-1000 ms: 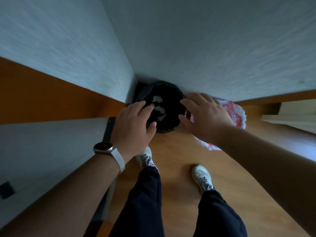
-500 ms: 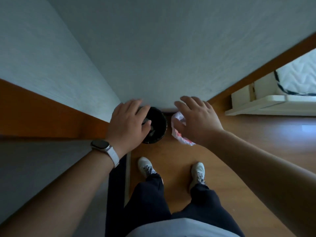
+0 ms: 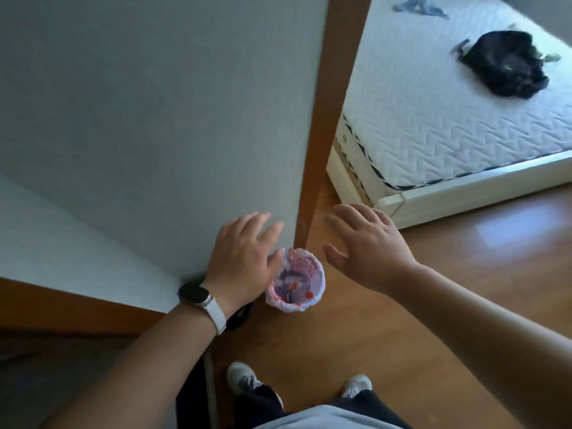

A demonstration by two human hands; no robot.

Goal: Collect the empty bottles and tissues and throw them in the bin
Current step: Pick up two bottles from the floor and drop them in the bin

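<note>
A small bin lined with a white and red printed plastic bag (image 3: 295, 281) stands on the wooden floor by the wall corner. A black bin (image 3: 240, 315) sits just left of it, almost wholly hidden under my left wrist. My left hand (image 3: 244, 258), with a watch on the wrist, hovers above the black bin with fingers straight and holds nothing. My right hand (image 3: 366, 246) is spread flat in the air to the right of the lined bin, empty too. No bottle or tissue shows in either hand.
A grey wall (image 3: 154, 119) with a wooden corner post (image 3: 325, 119) rises ahead. A white mattress on a white frame (image 3: 448, 125) lies at the right with a black bag (image 3: 504, 63) on it. My white shoes (image 3: 241, 377) stand on the wooden floor (image 3: 433, 305).
The view has risen and swung right, bringing the bed into sight. Both hands have lifted away from the black bin and stay spread; the lined bin now shows between them.
</note>
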